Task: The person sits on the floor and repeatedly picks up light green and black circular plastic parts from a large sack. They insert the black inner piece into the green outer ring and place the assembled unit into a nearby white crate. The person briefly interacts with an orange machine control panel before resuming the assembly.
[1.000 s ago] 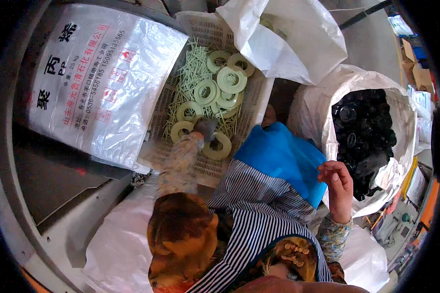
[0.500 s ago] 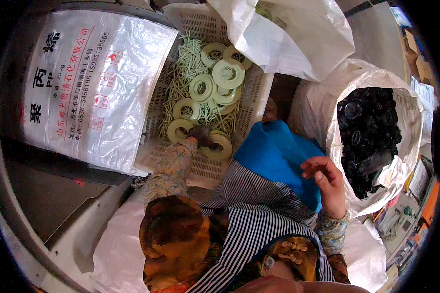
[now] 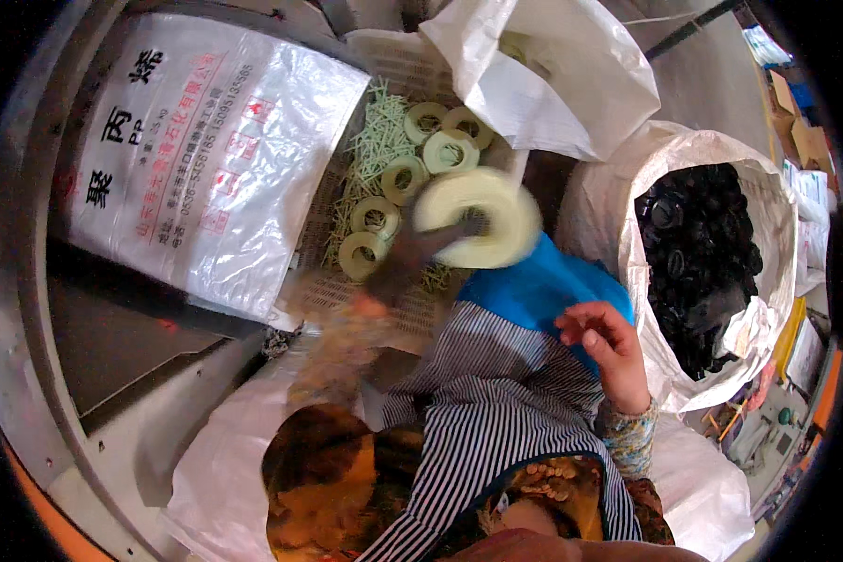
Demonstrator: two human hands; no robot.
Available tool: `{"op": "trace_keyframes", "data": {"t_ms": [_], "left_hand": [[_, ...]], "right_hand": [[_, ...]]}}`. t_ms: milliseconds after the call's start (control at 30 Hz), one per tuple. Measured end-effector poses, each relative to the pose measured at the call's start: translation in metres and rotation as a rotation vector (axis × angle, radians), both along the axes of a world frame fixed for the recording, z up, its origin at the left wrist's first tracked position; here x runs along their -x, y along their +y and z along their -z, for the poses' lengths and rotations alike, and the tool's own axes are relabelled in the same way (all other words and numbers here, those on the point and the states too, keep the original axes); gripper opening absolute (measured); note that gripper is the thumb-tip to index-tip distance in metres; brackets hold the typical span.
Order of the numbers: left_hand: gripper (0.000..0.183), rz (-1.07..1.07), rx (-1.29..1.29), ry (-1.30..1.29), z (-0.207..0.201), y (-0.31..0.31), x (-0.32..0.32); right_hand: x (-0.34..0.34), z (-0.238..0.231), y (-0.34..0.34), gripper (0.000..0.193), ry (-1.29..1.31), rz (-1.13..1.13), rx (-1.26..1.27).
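Pale ring point(image 3: 509, 232) | gripped by left hand point(image 3: 405, 260) | across crate's point(image 3: 504, 169) right edge | right hand point(image 3: 611, 351) loosely curled, near white sack point(image 3: 598, 201)

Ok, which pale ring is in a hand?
The large blurred ring, held by the gloved left hand, fingers at its hole; the other pale rings lie in the basket.

The camera rides on the person's own head, the left of a side-by-side pair, looking steeply down past the apron point(image 3: 482, 398) onto the left hand point(image 3: 407, 262) and right hand point(image 3: 613, 351) from close above. Its fisheye view also reaches over the basket point(image 3: 412, 67) ahead and the sack point(image 3: 598, 206) at the right, edges bowing toward a black rim.
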State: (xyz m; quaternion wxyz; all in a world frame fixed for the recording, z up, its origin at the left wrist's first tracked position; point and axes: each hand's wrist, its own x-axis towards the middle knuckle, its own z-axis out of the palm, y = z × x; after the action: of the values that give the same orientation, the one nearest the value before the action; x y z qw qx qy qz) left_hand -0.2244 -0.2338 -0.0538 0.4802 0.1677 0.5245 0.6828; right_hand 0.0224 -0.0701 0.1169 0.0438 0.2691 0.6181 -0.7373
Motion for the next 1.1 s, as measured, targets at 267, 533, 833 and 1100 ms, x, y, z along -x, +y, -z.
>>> {"op": "trace_keyframes", "data": {"t_ms": [267, 533, 833, 1100], "left_hand": [[0.066, -0.442, -0.111, 0.822, -0.096, 0.164, -0.078], [0.033, -0.116, 1.165, 0.860, 0.190, -0.061, 0.064], [0.039, 0.095, 1.076, 0.907, 0.202, -0.051, 0.121], [0.046, 0.073, 0.826, 0.765, 0.198, -0.099, 0.101]], "right_hand": [[-0.002, -0.042, 0.002, 0.043, 0.179, -0.188, -0.046], [0.014, 0.023, 0.030, 0.024, -0.085, -0.143, -0.730], [0.189, 0.184, 0.069, 0.043, 0.133, -0.671, -1.077], [0.331, 0.342, 0.076, 0.053, -0.265, -0.772, -1.073]]}}
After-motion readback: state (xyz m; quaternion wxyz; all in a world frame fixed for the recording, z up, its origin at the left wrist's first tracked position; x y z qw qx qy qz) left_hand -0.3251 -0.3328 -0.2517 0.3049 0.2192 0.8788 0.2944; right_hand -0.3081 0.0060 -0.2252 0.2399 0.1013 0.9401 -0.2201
